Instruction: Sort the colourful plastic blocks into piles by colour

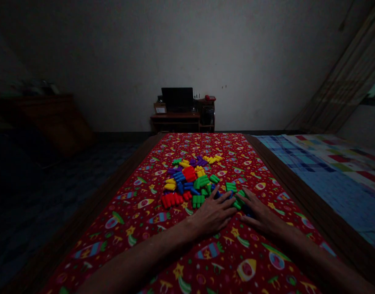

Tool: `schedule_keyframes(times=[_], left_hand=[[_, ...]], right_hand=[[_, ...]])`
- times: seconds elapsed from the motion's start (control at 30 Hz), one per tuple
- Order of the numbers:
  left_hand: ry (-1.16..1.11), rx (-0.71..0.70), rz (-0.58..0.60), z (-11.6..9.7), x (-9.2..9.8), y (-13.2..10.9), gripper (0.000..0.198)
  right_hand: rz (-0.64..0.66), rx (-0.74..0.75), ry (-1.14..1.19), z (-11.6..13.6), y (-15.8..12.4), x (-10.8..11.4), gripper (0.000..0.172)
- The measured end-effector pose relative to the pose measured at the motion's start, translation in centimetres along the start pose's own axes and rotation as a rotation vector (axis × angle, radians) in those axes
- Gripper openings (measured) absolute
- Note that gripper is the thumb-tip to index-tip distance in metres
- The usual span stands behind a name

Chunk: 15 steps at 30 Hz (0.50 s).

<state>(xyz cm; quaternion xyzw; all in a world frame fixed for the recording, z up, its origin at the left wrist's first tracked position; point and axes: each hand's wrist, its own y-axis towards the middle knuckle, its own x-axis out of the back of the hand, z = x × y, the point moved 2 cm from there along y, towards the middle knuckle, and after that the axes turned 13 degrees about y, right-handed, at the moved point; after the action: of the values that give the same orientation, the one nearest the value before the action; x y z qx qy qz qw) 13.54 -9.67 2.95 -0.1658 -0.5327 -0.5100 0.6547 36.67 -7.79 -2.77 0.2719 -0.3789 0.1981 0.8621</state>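
Note:
A loose pile of plastic toy building blocks lies on the red patterned cloth (193,251). My left hand (212,211) rests palm down at the pile's near right side, fingers spread over blue and green blocks. Just right of it, my right hand (257,210) is open, its fingertips touching a green block (240,198). A dark blue block shows partly beneath that hand. Left of my left hand are a green block (198,201) and red blocks (172,200). Farther back lie a large red block (189,174), purple blocks (199,161) and yellow blocks (212,159).
The cloth covers a long surface with brown edges (276,175). Against the far wall stands a desk (175,116) with a dark monitor (177,98). A wooden cabinet (52,122) is at left. Blue checked bedding (316,183) and a curtain (337,90) are at right.

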Motion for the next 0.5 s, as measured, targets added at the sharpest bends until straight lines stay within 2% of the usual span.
schedule_keyframes(times=[0.07,0.17,0.27,0.37,0.43,0.5], left_hand=[[0.064,0.057,0.029,1.4,-0.8,0.4,0.027],[0.162,0.157,0.092,4.0,-1.2,-0.6,0.025],[0.22,0.275,0.125,6.5,-0.9,-3.0,0.027],[0.224,0.417,0.13,8.5,-0.7,-5.8,0.031],[0.207,0.502,0.126,9.7,-0.5,-7.5,0.035],[0.186,0.573,0.111,10.9,-0.3,-9.1,0.037]], right_hand=[[-0.032,0.06,-0.003,0.6,2.0,-1.4,0.069],[-0.089,0.093,0.063,1.3,7.5,-3.7,0.068],[-0.105,0.108,0.159,2.2,13.3,-6.6,0.065],[-0.107,0.151,0.26,4.0,17.6,-9.2,0.06],[-0.087,0.209,0.342,5.3,19.7,-10.1,0.059],[-0.094,0.225,0.422,6.0,21.3,-9.7,0.057]])
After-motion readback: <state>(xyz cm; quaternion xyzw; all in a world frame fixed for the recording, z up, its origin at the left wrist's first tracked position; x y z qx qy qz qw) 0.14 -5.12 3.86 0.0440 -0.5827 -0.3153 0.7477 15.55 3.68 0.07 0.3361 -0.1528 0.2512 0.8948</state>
